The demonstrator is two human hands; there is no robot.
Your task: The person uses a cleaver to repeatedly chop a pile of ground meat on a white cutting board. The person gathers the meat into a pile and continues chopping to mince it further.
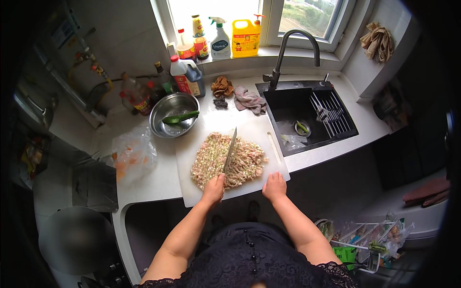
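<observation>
A heap of finely chopped, pale pink and green minced mixture (206, 161) spreads over a white cutting board (192, 196). My left hand (213, 189) is closed around the handle of a kitchen knife (231, 150) at the board's near edge. The blade points away from me and stands edge-down in the heap. At the near right corner of the board rests my right hand (274, 187), its fingers bent over the edge, gripping it. The thumb's underside is hidden.
Behind the board on the left stands a metal bowl (158, 126) with a green cucumber-like vegetable (181, 117). A plastic bag (139, 151) lies left. Cloths (249, 101) sit by the black sink (288, 149) and its tall faucet (317, 53). Several bottles (189, 77) line the back.
</observation>
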